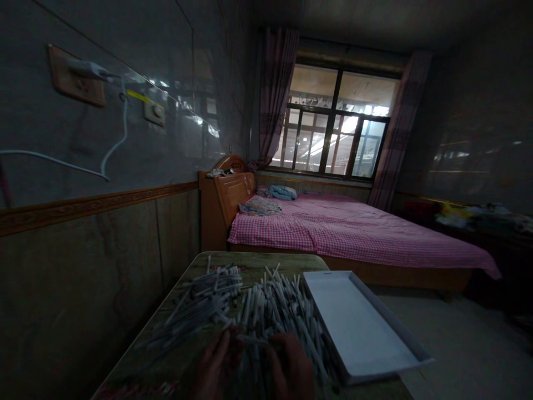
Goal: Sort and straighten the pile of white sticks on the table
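A big heap of thin white pen-like sticks (250,311) lies spread on a small table (183,355) in front of me. My left hand (216,364) and my right hand (291,366) rest close together at the near edge of the heap, fingers among the sticks. A few sticks (252,340) seem to lie between the two hands, but the dim light hides the grip. A shallow empty white tray (358,328) sits to the right of the heap, jutting over the table's edge.
A tiled wall with a socket and charger cable (112,144) runs along the left. Beyond the table stand a bed with a pink checked cover (353,228) and a wooden headboard, a barred window (337,133), and cluttered furniture (478,216) at the right.
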